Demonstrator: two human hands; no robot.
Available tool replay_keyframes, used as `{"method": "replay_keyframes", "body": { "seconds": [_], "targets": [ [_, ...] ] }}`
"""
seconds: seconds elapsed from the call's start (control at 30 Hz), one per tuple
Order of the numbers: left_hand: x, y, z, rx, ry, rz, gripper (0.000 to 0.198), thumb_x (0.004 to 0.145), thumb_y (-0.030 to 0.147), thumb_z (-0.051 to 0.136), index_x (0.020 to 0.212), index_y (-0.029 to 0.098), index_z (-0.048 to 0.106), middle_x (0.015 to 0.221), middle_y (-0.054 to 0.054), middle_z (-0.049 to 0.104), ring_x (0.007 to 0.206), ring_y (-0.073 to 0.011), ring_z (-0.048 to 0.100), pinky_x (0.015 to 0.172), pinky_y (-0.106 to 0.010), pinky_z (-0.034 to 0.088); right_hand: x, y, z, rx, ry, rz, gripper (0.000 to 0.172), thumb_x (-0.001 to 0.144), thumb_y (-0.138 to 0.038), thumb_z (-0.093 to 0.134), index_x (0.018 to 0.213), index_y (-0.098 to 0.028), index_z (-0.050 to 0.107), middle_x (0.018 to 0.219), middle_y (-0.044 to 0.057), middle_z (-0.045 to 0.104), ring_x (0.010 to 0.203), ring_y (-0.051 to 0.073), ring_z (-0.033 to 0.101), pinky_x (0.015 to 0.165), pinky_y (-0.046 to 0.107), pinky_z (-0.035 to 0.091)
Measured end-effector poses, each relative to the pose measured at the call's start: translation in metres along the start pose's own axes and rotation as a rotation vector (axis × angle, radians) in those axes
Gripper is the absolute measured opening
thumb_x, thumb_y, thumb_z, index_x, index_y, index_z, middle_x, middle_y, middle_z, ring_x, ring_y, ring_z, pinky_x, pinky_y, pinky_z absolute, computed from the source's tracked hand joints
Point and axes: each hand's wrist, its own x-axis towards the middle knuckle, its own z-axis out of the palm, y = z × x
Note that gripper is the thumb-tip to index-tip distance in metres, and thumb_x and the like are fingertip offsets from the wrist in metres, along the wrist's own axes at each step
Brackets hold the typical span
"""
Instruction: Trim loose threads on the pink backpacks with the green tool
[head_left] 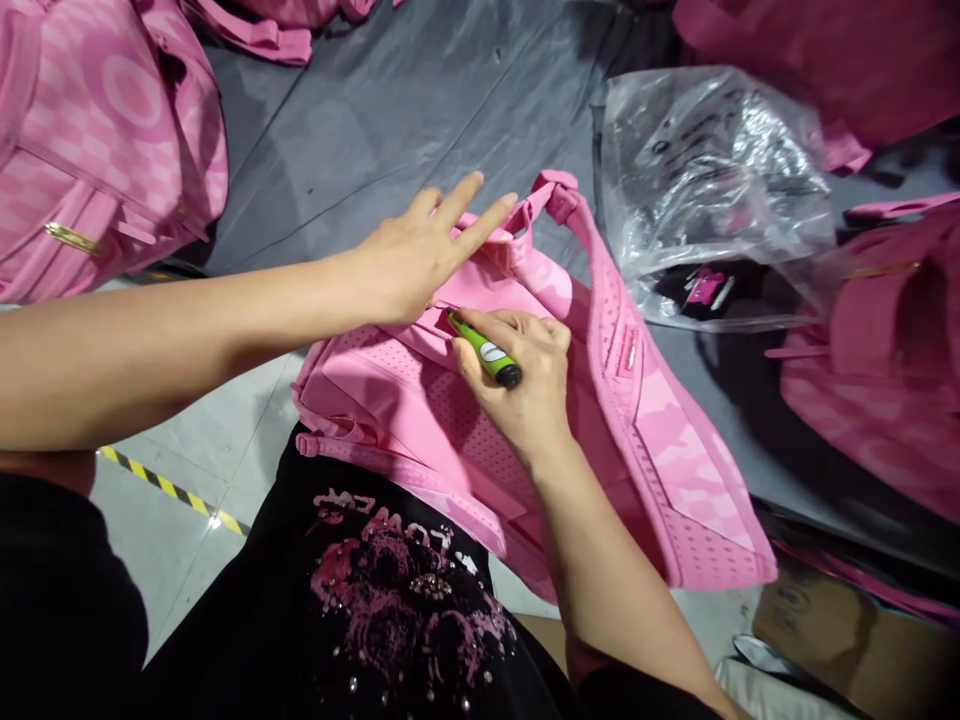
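Observation:
A pink backpack (480, 430) lies with its padded, perforated back side up, partly over the table edge in front of my body. My left hand (420, 245) rests on it near the far edge, palm down with its fingers stretched out. In my right hand (529, 375) is a green marker pen (484, 345) with a black end, its tip pointing down at the backpack's fabric close to my left hand. Whether the tip touches the fabric I cannot make out. One shoulder strap (630, 400) curves along the right side.
The table (360, 130) has a dark grey cover. A clear plastic bag (712, 180) with black items inside lies at the right. More pink backpacks stand at the left (112, 150) and right (885, 370). Below right is a cardboard box (855, 640). Yellow-black tape (172, 488) marks the floor.

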Motion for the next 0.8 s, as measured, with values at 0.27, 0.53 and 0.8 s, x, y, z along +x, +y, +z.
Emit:
{"method": "replay_keyframes", "body": {
  "seconds": [0.27, 0.53, 0.8],
  "targets": [
    [0.001, 0.011, -0.009, 0.059, -0.066, -0.092, 0.119, 0.073, 0.024, 0.076, 0.162, 0.023, -0.002, 0.165, -0.021, 0.01, 0.141, -0.0446, 0.034, 0.102, -0.055, 0.049, 0.0, 0.001, 0.003, 0.025, 0.005, 0.052, 0.026, 0.093, -0.036, 0.065, 0.114, -0.024, 0.074, 0.102, 0.005, 0.075, 0.098, 0.023, 0.067, 0.091, 0.043, 0.038],
    [-0.002, 0.0, -0.016, -0.057, -0.105, -0.022, 0.099, 0.081, 0.016, 0.063, 0.162, 0.028, 0.008, 0.167, -0.014, 0.013, 0.143, -0.0385, 0.035, 0.114, -0.05, 0.037, 0.0, 0.0, -0.001, 0.094, -0.015, 0.115, 0.027, 0.092, -0.036, 0.066, 0.113, -0.023, 0.075, 0.101, 0.008, 0.075, 0.097, 0.025, 0.068, 0.092, 0.045, 0.04],
    [0.002, -0.016, -0.001, -0.124, -0.037, 0.085, 0.104, 0.081, 0.03, 0.067, 0.161, 0.034, 0.0, 0.167, -0.012, 0.009, 0.144, -0.0391, 0.033, 0.111, -0.051, 0.04, 0.001, -0.009, -0.005, 0.056, -0.02, 0.134, 0.026, 0.091, -0.033, 0.066, 0.114, -0.024, 0.074, 0.099, 0.005, 0.074, 0.095, 0.023, 0.067, 0.091, 0.043, 0.039]
  ]
}}
